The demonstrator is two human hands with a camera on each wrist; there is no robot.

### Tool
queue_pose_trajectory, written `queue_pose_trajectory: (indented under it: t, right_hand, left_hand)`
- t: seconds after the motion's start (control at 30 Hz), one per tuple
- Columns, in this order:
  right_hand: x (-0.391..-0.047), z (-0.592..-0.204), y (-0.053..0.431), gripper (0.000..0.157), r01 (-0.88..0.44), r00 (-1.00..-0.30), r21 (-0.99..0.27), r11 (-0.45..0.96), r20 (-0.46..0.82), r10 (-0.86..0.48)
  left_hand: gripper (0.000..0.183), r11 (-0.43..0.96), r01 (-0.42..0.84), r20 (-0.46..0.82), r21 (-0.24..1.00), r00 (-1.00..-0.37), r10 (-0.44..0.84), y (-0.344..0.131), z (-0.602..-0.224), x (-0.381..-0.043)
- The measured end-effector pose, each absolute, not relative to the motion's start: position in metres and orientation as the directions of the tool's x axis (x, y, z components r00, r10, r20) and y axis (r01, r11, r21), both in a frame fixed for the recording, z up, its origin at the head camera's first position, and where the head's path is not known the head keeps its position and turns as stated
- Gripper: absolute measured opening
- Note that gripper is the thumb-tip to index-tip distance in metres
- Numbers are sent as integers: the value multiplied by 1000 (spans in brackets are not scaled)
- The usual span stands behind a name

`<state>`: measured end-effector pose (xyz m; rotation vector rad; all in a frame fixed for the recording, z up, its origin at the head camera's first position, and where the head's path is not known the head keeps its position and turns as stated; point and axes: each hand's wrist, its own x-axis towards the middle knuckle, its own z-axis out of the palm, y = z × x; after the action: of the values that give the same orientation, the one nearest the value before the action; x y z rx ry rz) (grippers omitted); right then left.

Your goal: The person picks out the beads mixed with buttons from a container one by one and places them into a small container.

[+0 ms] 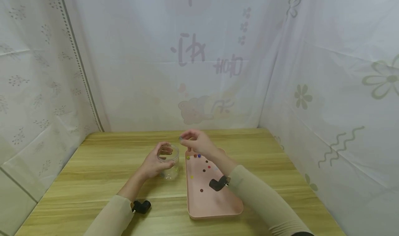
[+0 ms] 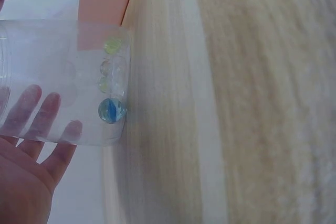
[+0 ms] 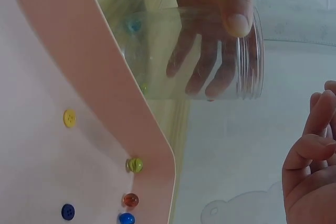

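Note:
A clear plastic jar (image 1: 175,156) with no lid on stands upright on the table, and my left hand (image 1: 153,164) grips it round the upper side. At the bottom of the jar lie a blue-streaked marble (image 2: 111,110), a yellow-green marble (image 2: 112,45) and other clear ones. Up and to the right of the jar's mouth is my right hand (image 1: 199,144), pinching a small bluish marble (image 1: 180,138) between thumb and fingertips. In the right wrist view the fingers hide that marble.
Right of the jar lies a pink tray (image 1: 215,206). Along its far end sit a yellow-green marble (image 3: 135,165), an orange-red marble (image 3: 130,200) and a blue marble (image 3: 126,219). Several buttons are scattered in it, including a yellow button (image 3: 69,118) and a dark blue button (image 3: 68,212).

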<state>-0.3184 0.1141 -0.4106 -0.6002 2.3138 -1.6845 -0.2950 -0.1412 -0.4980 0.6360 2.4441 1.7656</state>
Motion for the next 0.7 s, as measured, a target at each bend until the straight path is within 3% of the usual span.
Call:
queue_pose_trajectory:
  t: [0.23,0.7]
  right_hand:
    - [-313,-408,104,28,-214,-885,-927,306,51,-463]
    - [-313,-423,89,26,-238,-848,-947,217,93,-522]
  left_hand:
    - [79,262,302,196,917,-910,365,-141,-498,-295]
    - [75,258,313,207,914,-907,368,-141,-499,-295]
